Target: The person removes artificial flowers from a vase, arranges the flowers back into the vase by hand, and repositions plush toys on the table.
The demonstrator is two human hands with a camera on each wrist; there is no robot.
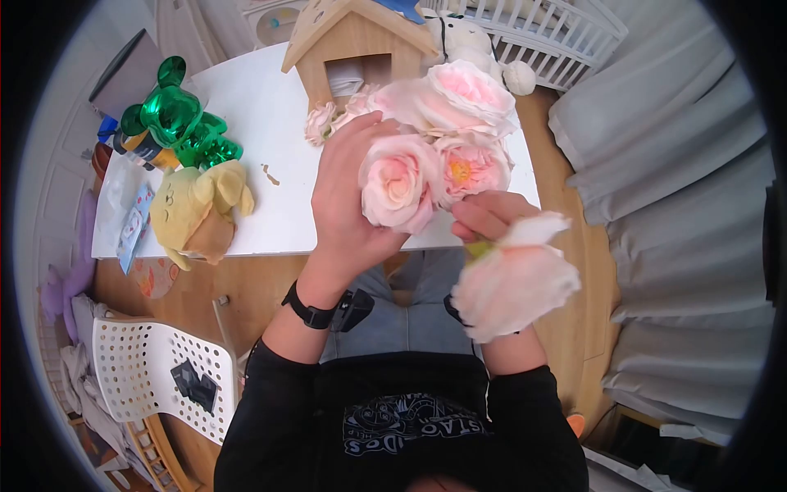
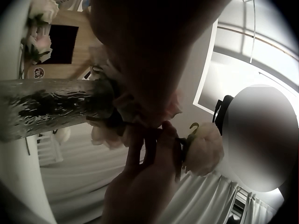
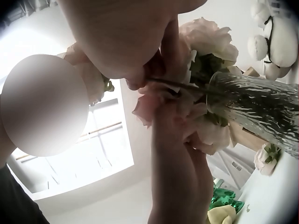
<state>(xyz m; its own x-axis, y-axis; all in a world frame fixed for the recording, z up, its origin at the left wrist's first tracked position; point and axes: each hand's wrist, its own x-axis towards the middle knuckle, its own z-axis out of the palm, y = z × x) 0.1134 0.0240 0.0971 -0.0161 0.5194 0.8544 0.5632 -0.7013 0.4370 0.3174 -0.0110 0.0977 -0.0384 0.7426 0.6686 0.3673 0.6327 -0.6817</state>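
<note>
My right hand (image 1: 492,215) pinches the stem (image 3: 180,85) of a pale pink artificial rose (image 1: 515,287), whose bloom tilts toward me. In the right wrist view that stem reaches to the mouth of a ribbed clear glass vase (image 3: 261,105). Several pink roses stand bunched at the vase's top, among them a full rose (image 1: 399,182) and one with a yellow centre (image 1: 469,169). Against the left side of the bunch rests my left hand (image 1: 336,197), fingers extended along it and fingertips partly hidden by petals. Blooms hide the vase in the head view.
A wooden toy house (image 1: 361,49) stands at the table's back, small pink roses (image 1: 321,123) before it. A white plush toy (image 1: 463,37) sits behind the bunch. On the left are a shiny green bear figure (image 1: 172,111), a yellow plush toy (image 1: 197,209) and a blue packet (image 1: 135,230).
</note>
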